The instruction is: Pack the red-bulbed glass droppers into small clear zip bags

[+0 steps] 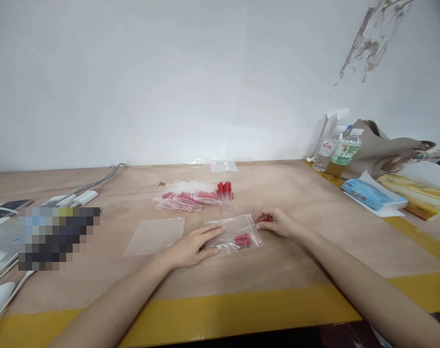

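A clear zip bag point(225, 237) lies flat on the table in front of me, with red-bulbed droppers point(243, 239) inside near its right end. My left hand point(198, 245) rests on the bag's left part, fingers stretched out and thumb apart. At the bag's right edge, my right hand point(276, 222) pinches the red bulb of another dropper point(266, 220); its thin tube points left toward the bag. How far the tube reaches in is hard to see. Several loose droppers point(225, 189) lie behind the bag. To their left is a pile of filled bags point(189, 194).
A flat zip bag point(156, 236) lies by my left forearm, and another bag point(223, 166) lies near the wall. Cables point(89, 183) and a blurred dark object point(60, 237) sit left. Bottles point(345, 152) and tissue packs point(374, 194) stand right. Yellow tape point(241, 309) lines the front edge.
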`<state>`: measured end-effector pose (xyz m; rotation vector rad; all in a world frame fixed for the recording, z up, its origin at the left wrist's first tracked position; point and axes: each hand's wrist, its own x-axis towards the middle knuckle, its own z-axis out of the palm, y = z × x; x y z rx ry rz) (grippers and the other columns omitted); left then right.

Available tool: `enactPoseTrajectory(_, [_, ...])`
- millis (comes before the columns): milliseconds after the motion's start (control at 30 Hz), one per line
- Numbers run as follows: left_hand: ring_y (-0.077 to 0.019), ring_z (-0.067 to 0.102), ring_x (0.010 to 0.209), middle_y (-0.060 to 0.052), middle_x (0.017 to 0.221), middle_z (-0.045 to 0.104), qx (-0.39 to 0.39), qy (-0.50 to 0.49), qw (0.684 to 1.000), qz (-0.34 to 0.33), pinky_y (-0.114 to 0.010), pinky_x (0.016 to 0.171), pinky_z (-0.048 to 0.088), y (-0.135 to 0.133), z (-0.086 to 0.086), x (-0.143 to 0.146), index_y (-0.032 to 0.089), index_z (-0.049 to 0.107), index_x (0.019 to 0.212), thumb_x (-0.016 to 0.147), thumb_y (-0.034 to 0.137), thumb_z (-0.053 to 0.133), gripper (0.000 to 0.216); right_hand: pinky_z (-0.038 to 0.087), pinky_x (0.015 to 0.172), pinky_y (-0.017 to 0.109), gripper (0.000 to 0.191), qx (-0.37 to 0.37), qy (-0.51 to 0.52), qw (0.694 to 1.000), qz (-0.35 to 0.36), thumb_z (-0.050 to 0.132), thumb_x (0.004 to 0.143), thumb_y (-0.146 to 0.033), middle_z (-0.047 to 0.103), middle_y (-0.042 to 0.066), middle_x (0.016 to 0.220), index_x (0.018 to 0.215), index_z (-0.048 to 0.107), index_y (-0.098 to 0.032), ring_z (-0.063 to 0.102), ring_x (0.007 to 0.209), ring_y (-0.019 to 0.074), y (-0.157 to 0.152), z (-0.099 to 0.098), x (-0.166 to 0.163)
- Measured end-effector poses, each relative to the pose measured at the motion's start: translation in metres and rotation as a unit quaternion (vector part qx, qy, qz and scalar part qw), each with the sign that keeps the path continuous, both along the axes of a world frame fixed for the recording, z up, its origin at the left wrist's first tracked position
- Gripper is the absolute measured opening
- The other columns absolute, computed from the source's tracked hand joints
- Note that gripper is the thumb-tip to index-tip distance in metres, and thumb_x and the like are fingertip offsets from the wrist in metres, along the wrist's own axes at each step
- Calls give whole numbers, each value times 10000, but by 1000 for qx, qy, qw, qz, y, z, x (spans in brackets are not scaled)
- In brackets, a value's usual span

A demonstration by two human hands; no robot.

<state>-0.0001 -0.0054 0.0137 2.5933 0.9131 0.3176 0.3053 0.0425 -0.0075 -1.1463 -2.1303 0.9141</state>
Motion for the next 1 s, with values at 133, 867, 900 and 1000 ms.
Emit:
enactPoseTrajectory(133, [-203, 280, 1276, -45, 1419, 247, -10, -12, 1000, 14, -368, 1030, 275, -1, 2, 1, 286, 194, 1373, 862, 357, 475, 587, 322, 483, 191, 212, -14, 3, 999, 45, 603, 703, -319, 518, -26, 633, 843, 603, -160, 420, 531, 74, -9, 2, -8])
enactPoseTrajectory(867, [-222, 295, 1270, -69, 1395, 303, -3, -4, 1000, 8, -383, 1034, 273, 2, -4, 0, 230, 379, 1305, 854, 387, 477, 488, 259, 355, 183, 355, -200, 146, 968, -45, 652, 614, -454, 572, -41, 585, 775, 534, -160, 383, 340, 29, 0, 2, -20])
enactPoseTrajectory(900, [-223, 294, 1271, -68, 1394, 305, -2, -4, 1000, 6, -384, 1034, 275, 3, -5, 0, 228, 390, 1299, 854, 387, 477, 481, 258, 360, 182, 342, -186, 149, 968, -83, 663, 603, -437, 545, -51, 544, 753, 531, -160, 382, 348, 33, 6, 3, -19])
enactPoseTrajectory(1000, [-219, 310, 1264, -64, 1382, 327, 0, -9, 1000, -7, -386, 1035, 277, 4, -6, 0, 227, 392, 1298, 859, 375, 476, 471, 277, 375, 185, 293, -135, 143, 963, -184, 661, 614, -387, 504, -53, 512, 746, 532, -160, 383, 377, 44, 31, 2, -26])
